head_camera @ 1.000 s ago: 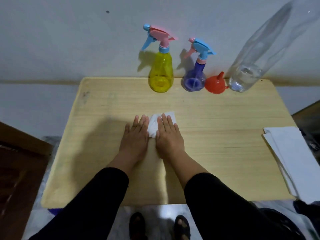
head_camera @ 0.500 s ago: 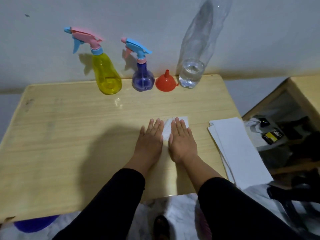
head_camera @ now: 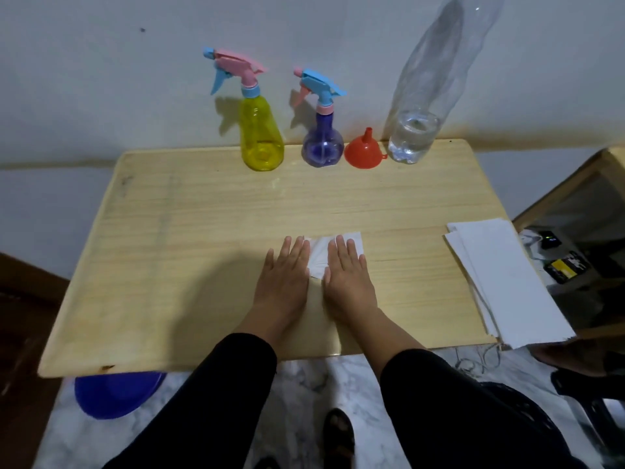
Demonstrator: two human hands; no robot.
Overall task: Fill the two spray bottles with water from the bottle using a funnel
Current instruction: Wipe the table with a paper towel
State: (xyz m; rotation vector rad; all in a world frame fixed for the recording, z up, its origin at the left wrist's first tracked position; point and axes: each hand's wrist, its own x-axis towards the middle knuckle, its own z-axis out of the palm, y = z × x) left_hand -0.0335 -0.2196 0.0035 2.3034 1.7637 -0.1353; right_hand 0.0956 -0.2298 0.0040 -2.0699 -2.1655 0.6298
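Resting flat palms (head_camera: 282, 279) on seemingly crumpled tissue (head_camera: 333, 252).

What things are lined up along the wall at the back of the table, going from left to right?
Yellow spray bottle → purple spray bottle → red funnel → big clear water bottle.

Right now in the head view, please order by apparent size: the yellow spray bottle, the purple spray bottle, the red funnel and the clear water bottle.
1. clear water bottle, by far the tallest
2. yellow spray bottle
3. purple spray bottle, clearly shorter
4. red funnel, smallest

All stand in one row at the wall, so nearness hardly affects this.
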